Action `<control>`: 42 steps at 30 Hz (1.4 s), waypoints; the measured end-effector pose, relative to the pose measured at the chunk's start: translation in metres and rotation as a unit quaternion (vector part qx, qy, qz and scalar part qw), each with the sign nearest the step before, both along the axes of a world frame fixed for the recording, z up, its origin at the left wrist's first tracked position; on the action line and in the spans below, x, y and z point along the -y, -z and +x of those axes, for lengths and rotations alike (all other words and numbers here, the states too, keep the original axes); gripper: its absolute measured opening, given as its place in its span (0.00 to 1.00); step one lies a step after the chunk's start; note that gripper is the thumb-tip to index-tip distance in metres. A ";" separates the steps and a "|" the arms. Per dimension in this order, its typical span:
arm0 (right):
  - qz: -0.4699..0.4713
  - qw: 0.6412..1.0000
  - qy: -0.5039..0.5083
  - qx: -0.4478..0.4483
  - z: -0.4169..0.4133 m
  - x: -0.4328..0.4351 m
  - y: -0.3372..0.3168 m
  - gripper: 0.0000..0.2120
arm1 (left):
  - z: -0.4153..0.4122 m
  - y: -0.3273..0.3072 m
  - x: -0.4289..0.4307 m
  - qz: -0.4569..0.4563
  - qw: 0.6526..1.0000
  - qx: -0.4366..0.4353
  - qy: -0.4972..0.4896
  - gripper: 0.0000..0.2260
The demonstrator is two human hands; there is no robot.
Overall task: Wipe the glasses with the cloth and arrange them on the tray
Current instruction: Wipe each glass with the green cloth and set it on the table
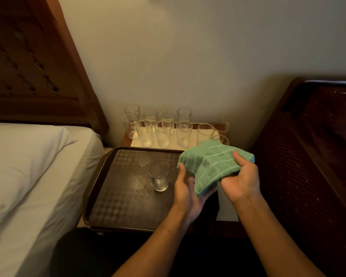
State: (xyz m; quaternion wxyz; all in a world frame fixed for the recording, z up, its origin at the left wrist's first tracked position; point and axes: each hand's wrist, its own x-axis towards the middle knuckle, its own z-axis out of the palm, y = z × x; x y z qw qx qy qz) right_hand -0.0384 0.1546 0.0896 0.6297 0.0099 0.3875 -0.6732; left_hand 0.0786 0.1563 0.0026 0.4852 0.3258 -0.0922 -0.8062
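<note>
No legible text or labels anywhere.

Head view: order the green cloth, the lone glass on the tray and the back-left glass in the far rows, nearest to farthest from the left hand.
1. The green cloth: held by the left hand itself, up and to its right.
2. The lone glass: upright on the tray, just left of the hand, not touching it.
3. The back-left glass: far row, beyond the tray.
</note>
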 end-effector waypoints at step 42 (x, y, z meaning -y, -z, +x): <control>-0.055 0.929 -0.202 -0.306 -0.018 0.000 0.034 0.12 | 0.022 -0.064 0.037 -0.221 0.914 0.340 0.037 0.07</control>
